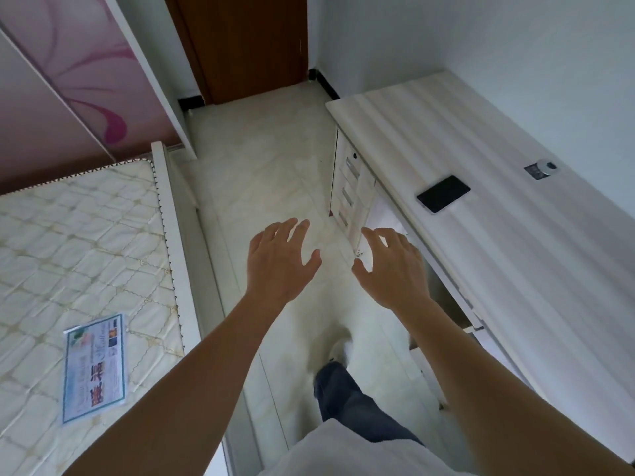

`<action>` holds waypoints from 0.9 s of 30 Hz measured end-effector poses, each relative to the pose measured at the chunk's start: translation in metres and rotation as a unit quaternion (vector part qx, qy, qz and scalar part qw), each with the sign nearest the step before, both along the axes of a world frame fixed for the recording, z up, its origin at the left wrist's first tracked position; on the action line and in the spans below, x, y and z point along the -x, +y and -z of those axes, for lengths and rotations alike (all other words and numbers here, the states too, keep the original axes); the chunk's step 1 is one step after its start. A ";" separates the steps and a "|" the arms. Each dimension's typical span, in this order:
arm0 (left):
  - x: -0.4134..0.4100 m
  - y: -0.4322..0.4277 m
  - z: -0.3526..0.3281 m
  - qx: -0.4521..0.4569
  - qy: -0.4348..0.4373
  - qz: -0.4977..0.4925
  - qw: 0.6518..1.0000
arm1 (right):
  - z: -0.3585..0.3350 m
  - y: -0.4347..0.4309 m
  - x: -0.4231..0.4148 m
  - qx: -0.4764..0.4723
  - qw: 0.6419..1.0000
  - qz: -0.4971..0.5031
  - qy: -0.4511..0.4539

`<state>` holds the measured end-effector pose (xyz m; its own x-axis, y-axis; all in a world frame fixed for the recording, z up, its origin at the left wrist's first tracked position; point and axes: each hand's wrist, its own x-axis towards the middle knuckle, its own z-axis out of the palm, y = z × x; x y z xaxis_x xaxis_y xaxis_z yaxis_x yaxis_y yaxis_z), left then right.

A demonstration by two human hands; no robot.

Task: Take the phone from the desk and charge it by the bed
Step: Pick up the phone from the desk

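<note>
From the head view, the left hand (280, 259) and right hand (391, 266) hover spread and empty over the floor, the approach step; next, reach right to the flat black phone (443, 194) on the pale striped desk (515, 235).

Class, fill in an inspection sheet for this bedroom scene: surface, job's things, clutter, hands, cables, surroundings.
Surface: white desk, mostly bare.
Job's things: black phone flat near the desk's front edge; no charger seen.
Clutter: small round grey item behind the phone.
Hands: left hand and right hand open, empty, over the floor, short of the phone.
Cables: nothing seen.
Surroundings: bare mattress with a label, wardrobe, brown door.
</note>
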<state>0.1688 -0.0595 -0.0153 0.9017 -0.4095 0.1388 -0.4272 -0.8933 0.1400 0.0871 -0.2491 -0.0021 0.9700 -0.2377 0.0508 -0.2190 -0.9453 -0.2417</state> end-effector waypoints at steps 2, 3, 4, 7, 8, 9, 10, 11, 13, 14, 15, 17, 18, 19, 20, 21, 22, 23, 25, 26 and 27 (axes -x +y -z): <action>-0.033 -0.018 -0.004 -0.016 -0.007 0.012 1.000 | 0.000 -0.015 -0.031 -0.003 1.000 0.002 -0.003; -0.049 -0.027 -0.007 -0.019 -0.004 0.017 1.000 | -0.001 -0.022 -0.045 -0.007 1.000 0.003 0.000; -0.065 -0.037 -0.010 -0.020 -0.002 0.022 1.000 | -0.001 -0.031 -0.060 -0.011 1.000 0.004 -0.001; -0.110 -0.070 -0.015 -0.021 0.003 0.035 0.999 | -0.004 -0.057 -0.104 -0.025 0.999 0.015 -0.012; -0.122 -0.081 -0.016 -0.022 0.005 0.039 0.999 | -0.005 -0.067 -0.117 -0.027 0.999 0.019 -0.013; -0.137 -0.094 -0.016 -0.024 0.005 0.043 0.999 | -0.006 -0.078 -0.132 -0.030 0.999 0.026 -0.015; -0.146 -0.103 -0.016 -0.024 0.006 0.045 0.999 | -0.007 -0.086 -0.143 -0.032 0.999 0.029 -0.018; -0.153 -0.109 -0.016 -0.024 0.007 0.048 0.999 | -0.007 -0.092 -0.152 -0.033 0.999 0.030 -0.020; -0.174 -0.126 -0.014 -0.025 0.009 0.056 0.998 | -0.007 -0.109 -0.173 -0.037 0.998 0.038 -0.015; -0.182 -0.134 -0.014 -0.023 0.009 0.061 0.998 | -0.006 -0.116 -0.182 -0.040 0.998 0.041 -0.013; -0.191 -0.141 -0.014 -0.021 0.009 0.066 0.998 | -0.006 -0.123 -0.189 -0.043 0.998 0.044 -0.010; -0.209 -0.155 -0.014 -0.015 0.007 0.077 0.997 | -0.004 -0.135 -0.203 -0.048 0.997 0.052 -0.005; -0.217 -0.162 -0.014 -0.010 0.008 0.082 0.997 | -0.002 -0.140 -0.209 -0.048 0.997 0.057 -0.003; -0.225 -0.170 -0.013 -0.006 0.010 0.088 0.996 | -0.001 -0.146 -0.215 -0.048 0.997 0.063 -0.001; -0.233 -0.177 -0.013 -0.005 0.012 0.095 0.995 | 0.001 -0.151 -0.220 -0.046 0.996 0.070 0.001; -0.241 -0.185 -0.012 -0.004 0.015 0.103 0.995 | 0.003 -0.156 -0.225 -0.045 0.996 0.079 0.003; -0.249 -0.192 -0.011 -0.003 0.020 0.112 0.994 | 0.005 -0.162 -0.231 -0.046 0.995 0.088 0.005; -0.258 -0.201 -0.009 -0.003 0.025 0.122 0.992 | 0.007 -0.168 -0.237 -0.046 0.994 0.098 0.007; -0.276 -0.217 -0.004 -0.004 0.032 0.142 0.989 | 0.012 -0.180 -0.247 -0.044 0.992 0.121 0.014; -0.286 -0.226 -0.001 -0.003 0.037 0.154 0.987 | 0.015 -0.187 -0.252 -0.043 0.990 0.135 0.015; -0.296 -0.235 0.002 -0.004 0.042 0.166 0.985 | 0.017 -0.193 -0.257 -0.041 0.988 0.150 0.016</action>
